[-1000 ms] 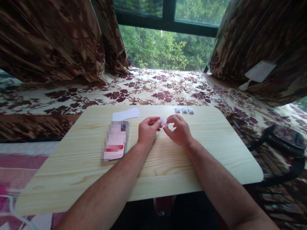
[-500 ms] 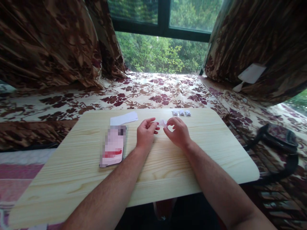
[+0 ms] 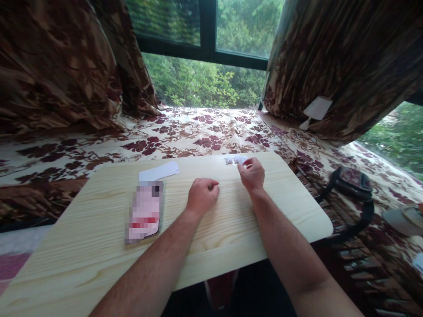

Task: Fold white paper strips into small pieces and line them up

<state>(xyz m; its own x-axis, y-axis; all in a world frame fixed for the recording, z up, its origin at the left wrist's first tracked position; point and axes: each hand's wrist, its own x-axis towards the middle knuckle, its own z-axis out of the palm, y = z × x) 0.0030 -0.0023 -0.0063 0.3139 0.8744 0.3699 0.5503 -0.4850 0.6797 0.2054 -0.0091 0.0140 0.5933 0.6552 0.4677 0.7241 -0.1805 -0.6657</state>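
Observation:
My left hand [image 3: 203, 195] rests on the light wooden table [image 3: 211, 237] with its fingers curled in and nothing visible in them. Farther out, my right hand [image 3: 252, 174] pinches a small white folded paper piece [image 3: 242, 161] that its fingers partly cover. Beside those fingertips, near the table's far edge, small folded paper pieces [image 3: 230, 161] stand in a row. To the left lies a stack of white paper strips [image 3: 159, 171]. Just below it is a pink phone [image 3: 144, 215], partly pixelated.
A floral-covered ledge [image 3: 201, 127] runs behind the table, below a window between patterned curtains [image 3: 291, 66]. A white lamp [image 3: 317, 108] stands on it at the right. Past the table's right edge is a dark bag with a strap [image 3: 352, 184].
My right hand has left my left hand and carried the folded paper piece to the row. My left hand has curled in on the table. The view has turned right.

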